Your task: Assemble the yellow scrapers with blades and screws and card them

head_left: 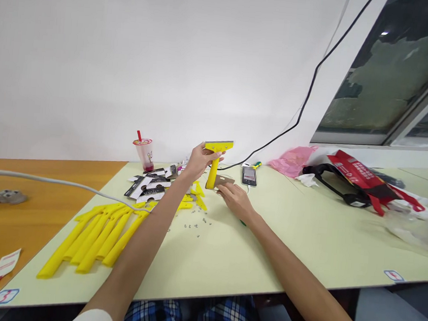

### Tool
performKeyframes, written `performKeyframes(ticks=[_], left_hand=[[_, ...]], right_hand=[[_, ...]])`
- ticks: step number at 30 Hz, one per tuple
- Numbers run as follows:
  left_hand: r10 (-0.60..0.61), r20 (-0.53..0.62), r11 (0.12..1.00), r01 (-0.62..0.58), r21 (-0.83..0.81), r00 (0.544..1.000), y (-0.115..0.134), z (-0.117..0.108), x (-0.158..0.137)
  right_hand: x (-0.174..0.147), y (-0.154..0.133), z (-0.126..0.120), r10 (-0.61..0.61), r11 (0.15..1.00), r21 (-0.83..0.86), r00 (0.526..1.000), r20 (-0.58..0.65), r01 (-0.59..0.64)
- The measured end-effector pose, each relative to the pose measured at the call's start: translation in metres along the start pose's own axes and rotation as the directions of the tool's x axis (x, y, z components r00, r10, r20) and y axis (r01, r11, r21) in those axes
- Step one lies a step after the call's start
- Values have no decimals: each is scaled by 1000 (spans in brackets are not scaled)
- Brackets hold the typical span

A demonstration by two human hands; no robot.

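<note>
My left hand (198, 162) is closed around the neck of a yellow scraper (213, 173), raised above the table with its wide head and metal blade edge at the top. The handle points down, its end in front of a brown card (225, 180). My right hand (236, 200) has its fingertips bent at the card's near edge and seems to pinch it; the thumb is hidden. Small loose screws (196, 226) lie scattered on the table below my hands. Several yellow scraper handles (99, 235) lie in a row by my left forearm.
Black-and-white packaging cards (149, 182) are piled at the back left, near a drink cup (144, 155) with a red straw. A phone (249, 175) lies behind my right hand. A red bag (361, 174) and pink plastic (291, 161) are at the right. A grey cable (67, 183) crosses the left side.
</note>
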State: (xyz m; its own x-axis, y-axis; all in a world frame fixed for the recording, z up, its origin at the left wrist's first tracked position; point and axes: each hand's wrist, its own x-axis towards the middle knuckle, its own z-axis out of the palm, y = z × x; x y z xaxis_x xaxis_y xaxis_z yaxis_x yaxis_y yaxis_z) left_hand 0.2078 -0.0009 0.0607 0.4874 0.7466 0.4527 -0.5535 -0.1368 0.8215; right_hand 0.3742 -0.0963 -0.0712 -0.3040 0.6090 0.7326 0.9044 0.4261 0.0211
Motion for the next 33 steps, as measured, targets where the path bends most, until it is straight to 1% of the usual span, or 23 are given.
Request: performKeyframes(ticks=[4, 8, 11, 16, 20, 28, 33], left_hand=[[-5, 102, 997, -4, 80, 995, 7, -4, 0], [16, 213, 978, -59, 198, 977, 20, -7, -4], [42, 259, 955, -115, 272, 965, 28, -6, -7], [62, 274, 923, -159, 349, 960, 30, -2, -9], [86, 244, 898, -181, 401, 966, 31, 0, -10], [165, 157, 900, -214, 381, 974, 38, 4, -12], [187, 165, 898, -237, 372, 968, 37, 7, -13]], right_hand=[[-1, 1, -3, 8, 1000, 19, 1000, -14, -8], [1, -6, -4, -21, 998, 64, 1000, -17, 22], [2, -11, -4, -22, 996, 84, 999, -37, 25], [1, -14, -5, -14, 997, 68, 995, -100, 21], [-1, -15, -4, -17, 999, 32, 989, -149, 22], [-2, -17, -2, -54, 998, -18, 975, -215, 52], [-1, -19, -5, -83, 997, -22, 967, -240, 80]])
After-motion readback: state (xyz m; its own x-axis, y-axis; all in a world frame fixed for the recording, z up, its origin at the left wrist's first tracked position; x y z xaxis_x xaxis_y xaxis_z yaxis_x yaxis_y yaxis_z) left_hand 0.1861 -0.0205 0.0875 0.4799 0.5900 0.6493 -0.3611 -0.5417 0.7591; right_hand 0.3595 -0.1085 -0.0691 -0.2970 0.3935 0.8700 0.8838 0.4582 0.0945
